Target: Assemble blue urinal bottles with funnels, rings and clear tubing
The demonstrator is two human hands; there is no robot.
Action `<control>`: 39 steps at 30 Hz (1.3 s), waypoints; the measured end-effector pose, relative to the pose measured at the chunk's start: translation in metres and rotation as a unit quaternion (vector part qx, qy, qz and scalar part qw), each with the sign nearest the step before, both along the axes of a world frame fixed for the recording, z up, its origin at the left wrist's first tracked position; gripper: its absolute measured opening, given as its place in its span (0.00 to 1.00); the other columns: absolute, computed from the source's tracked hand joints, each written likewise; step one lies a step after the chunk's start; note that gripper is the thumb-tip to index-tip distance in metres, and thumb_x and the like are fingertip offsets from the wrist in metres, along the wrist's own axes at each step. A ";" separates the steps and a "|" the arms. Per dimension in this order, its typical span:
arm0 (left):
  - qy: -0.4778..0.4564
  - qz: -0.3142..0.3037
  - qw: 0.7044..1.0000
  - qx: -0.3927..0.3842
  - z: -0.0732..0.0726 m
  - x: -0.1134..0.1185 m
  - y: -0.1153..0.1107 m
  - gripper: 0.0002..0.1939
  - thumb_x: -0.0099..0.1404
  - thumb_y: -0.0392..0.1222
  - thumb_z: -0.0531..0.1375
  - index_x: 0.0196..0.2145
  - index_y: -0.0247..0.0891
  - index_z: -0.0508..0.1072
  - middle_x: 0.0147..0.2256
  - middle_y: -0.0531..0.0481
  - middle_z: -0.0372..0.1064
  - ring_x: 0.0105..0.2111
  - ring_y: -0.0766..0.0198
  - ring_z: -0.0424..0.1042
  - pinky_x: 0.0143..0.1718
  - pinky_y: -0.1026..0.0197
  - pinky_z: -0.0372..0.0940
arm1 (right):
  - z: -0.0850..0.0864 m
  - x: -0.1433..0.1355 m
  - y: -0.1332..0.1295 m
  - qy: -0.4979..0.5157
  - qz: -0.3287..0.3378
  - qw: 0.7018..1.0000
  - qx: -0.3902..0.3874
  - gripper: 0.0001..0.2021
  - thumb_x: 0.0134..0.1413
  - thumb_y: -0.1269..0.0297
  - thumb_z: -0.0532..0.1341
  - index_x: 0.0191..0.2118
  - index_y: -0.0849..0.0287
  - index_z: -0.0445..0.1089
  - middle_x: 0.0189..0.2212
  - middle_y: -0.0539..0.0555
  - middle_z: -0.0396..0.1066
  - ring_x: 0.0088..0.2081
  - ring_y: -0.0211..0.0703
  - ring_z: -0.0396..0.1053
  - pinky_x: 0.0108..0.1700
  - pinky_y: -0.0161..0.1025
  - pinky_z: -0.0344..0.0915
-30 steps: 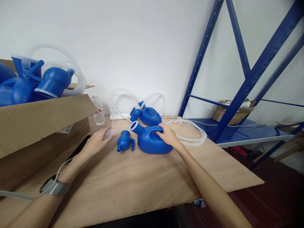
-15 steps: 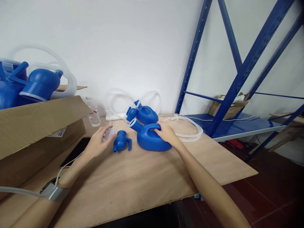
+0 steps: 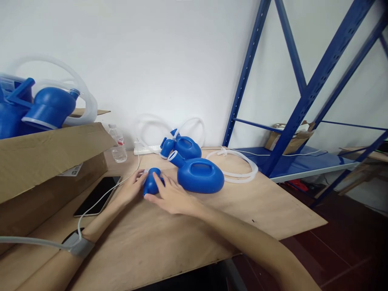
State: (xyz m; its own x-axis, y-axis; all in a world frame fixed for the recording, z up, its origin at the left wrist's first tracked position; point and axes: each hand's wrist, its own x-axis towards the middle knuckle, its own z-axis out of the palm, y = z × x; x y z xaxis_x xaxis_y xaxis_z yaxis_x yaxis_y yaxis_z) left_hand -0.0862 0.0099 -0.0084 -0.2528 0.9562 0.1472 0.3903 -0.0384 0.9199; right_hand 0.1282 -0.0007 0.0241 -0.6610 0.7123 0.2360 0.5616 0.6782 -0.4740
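Observation:
The small blue piece with a spout and handle (image 3: 152,182) rests on the table. My right hand (image 3: 172,197) is on it, thumb by its spout and index finger over its body. My left hand (image 3: 133,186) is closed at its left side, around a translucent cup-like part (image 3: 146,172) that is mostly hidden by the fingers. Just to the right, a large blue bottle with a handle opening (image 3: 201,182) lies with its neck pointing up and left, touched by neither hand.
Behind stand another blue bottle (image 3: 188,148) and a small blue piece (image 3: 167,148) with clear tubing. A coiled tube (image 3: 242,175) lies right. At left are a phone (image 3: 98,196), a water bottle (image 3: 119,145) and a cardboard box (image 3: 54,155) holding blue parts. A blue shelf (image 3: 303,163) stands right.
My right hand has let go of the large bottle's handle and moved left onto the small blue piece. My left hand has come right, closer to that piece. The large bottle sits slightly further right.

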 end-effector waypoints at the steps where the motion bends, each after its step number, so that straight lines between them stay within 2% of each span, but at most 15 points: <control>1: -0.013 -0.005 1.000 -0.003 0.001 0.001 -0.002 0.34 0.59 0.69 0.60 0.52 0.40 0.74 0.51 0.39 0.78 0.50 0.45 0.78 0.49 0.48 0.74 | -0.003 -0.012 0.004 -0.001 -0.014 0.999 -0.041 0.47 0.64 0.33 0.55 0.76 0.60 0.47 0.71 0.74 0.56 0.71 0.74 0.56 0.65 0.70 0.59; 3: -0.021 -0.017 1.000 0.001 0.005 0.004 -0.007 0.31 0.59 0.68 0.61 0.49 0.42 0.76 0.52 0.42 0.78 0.52 0.46 0.77 0.52 0.49 0.73 | -0.007 -0.027 0.018 0.014 -0.036 0.993 -0.115 0.50 0.61 0.34 0.59 0.76 0.62 0.46 0.72 0.75 0.52 0.73 0.75 0.51 0.67 0.70 0.55; 5: -0.033 -0.037 0.999 0.000 0.008 0.008 -0.012 0.31 0.60 0.67 0.63 0.50 0.41 0.76 0.53 0.42 0.77 0.52 0.47 0.77 0.51 0.50 0.74 | -0.009 -0.031 0.032 0.042 -0.038 0.985 -0.164 0.47 0.59 0.40 0.64 0.74 0.61 0.50 0.71 0.73 0.55 0.72 0.71 0.55 0.68 0.66 0.56; 7: -0.071 -0.035 0.997 -0.007 0.009 0.010 -0.014 0.31 0.61 0.66 0.64 0.52 0.40 0.75 0.54 0.41 0.76 0.49 0.49 0.79 0.48 0.50 0.76 | -0.012 -0.027 0.040 0.084 -0.026 0.979 -0.183 0.45 0.55 0.48 0.69 0.73 0.60 0.53 0.70 0.69 0.59 0.70 0.66 0.59 0.69 0.60 0.58; 10: -0.144 0.012 0.989 0.015 0.010 0.012 -0.012 0.30 0.64 0.62 0.63 0.55 0.39 0.72 0.59 0.38 0.72 0.42 0.53 0.81 0.45 0.49 0.77 | -0.018 -0.011 0.040 0.175 -0.002 0.968 -0.181 0.52 0.45 0.58 0.73 0.74 0.56 0.50 0.70 0.66 0.58 0.70 0.60 0.60 0.68 0.55 0.60; 12: -0.152 0.031 0.987 0.044 0.011 0.011 -0.011 0.33 0.64 0.62 0.63 0.59 0.39 0.71 0.61 0.36 0.70 0.44 0.51 0.80 0.44 0.48 0.77 | -0.023 0.001 0.035 0.218 0.028 0.966 -0.138 0.55 0.41 0.61 0.74 0.75 0.55 0.48 0.71 0.65 0.57 0.70 0.58 0.59 0.69 0.54 0.60; 14: -0.130 0.020 0.989 0.068 0.013 0.012 -0.012 0.36 0.64 0.65 0.61 0.61 0.39 0.70 0.61 0.36 0.70 0.52 0.46 0.78 0.47 0.47 0.76 | -0.027 0.010 0.030 0.215 0.083 0.972 -0.045 0.54 0.42 0.62 0.73 0.75 0.55 0.48 0.72 0.65 0.56 0.71 0.57 0.57 0.71 0.54 0.57; 17: -0.078 -0.027 0.990 0.112 0.017 0.017 -0.021 0.36 0.66 0.68 0.57 0.59 0.37 0.74 0.60 0.38 0.73 0.62 0.44 0.70 0.62 0.42 0.67 | -0.034 0.015 0.024 0.147 0.160 0.969 0.117 0.51 0.46 0.61 0.70 0.75 0.58 0.50 0.72 0.65 0.55 0.74 0.59 0.51 0.72 0.57 0.52; 20: 0.007 -0.058 0.985 0.160 0.019 0.023 -0.031 0.33 0.68 0.67 0.56 0.55 0.38 0.78 0.60 0.40 0.73 0.64 0.46 0.67 0.70 0.43 0.55 | -0.042 0.013 0.021 0.111 0.162 0.955 0.220 0.48 0.50 0.55 0.70 0.74 0.61 0.52 0.70 0.67 0.59 0.74 0.61 0.51 0.71 0.59 0.53; 22: 0.026 -0.046 0.984 0.169 0.017 0.025 -0.034 0.33 0.69 0.67 0.55 0.56 0.38 0.78 0.61 0.40 0.73 0.64 0.47 0.67 0.70 0.43 0.55 | -0.046 0.011 0.019 0.120 0.142 0.947 0.260 0.44 0.52 0.52 0.69 0.71 0.61 0.57 0.69 0.68 0.62 0.72 0.61 0.54 0.69 0.58 0.56; 25: -0.021 -0.025 0.990 0.140 0.012 0.025 -0.033 0.35 0.70 0.68 0.53 0.58 0.36 0.76 0.63 0.38 0.70 0.63 0.45 0.68 0.63 0.43 0.65 | -0.047 0.012 0.020 0.149 0.123 0.937 0.292 0.35 0.55 0.51 0.68 0.65 0.60 0.65 0.67 0.68 0.63 0.70 0.61 0.58 0.68 0.57 0.58; 28: -0.067 -0.045 0.991 0.102 0.009 0.024 -0.033 0.37 0.70 0.68 0.53 0.61 0.37 0.74 0.66 0.38 0.66 0.63 0.43 0.68 0.55 0.46 0.72 | -0.044 0.016 0.022 0.178 0.139 0.931 0.286 0.30 0.54 0.50 0.69 0.59 0.58 0.67 0.67 0.69 0.64 0.70 0.61 0.59 0.67 0.57 0.60; 32: -0.093 -0.068 0.989 0.092 0.013 0.027 -0.036 0.37 0.69 0.67 0.54 0.61 0.37 0.74 0.66 0.39 0.66 0.63 0.42 0.68 0.55 0.47 0.72 | -0.042 0.020 0.023 0.214 0.153 0.927 0.268 0.30 0.49 0.49 0.72 0.53 0.57 0.66 0.67 0.70 0.60 0.70 0.62 0.57 0.68 0.59 0.60; 35: -0.108 -0.072 0.988 0.082 0.013 0.031 -0.039 0.36 0.68 0.67 0.56 0.60 0.37 0.76 0.65 0.39 0.68 0.63 0.41 0.69 0.54 0.47 0.73 | -0.045 0.021 0.022 0.229 0.166 0.922 0.266 0.30 0.46 0.52 0.73 0.52 0.56 0.64 0.67 0.70 0.59 0.70 0.62 0.58 0.67 0.60 0.61; 39: -0.089 -0.082 0.989 0.083 0.012 0.035 -0.043 0.36 0.68 0.64 0.55 0.60 0.34 0.76 0.63 0.38 0.69 0.64 0.40 0.68 0.60 0.42 0.70 | -0.048 0.022 0.025 0.219 0.172 0.927 0.250 0.31 0.43 0.56 0.74 0.51 0.54 0.62 0.68 0.69 0.58 0.70 0.64 0.58 0.66 0.60 0.63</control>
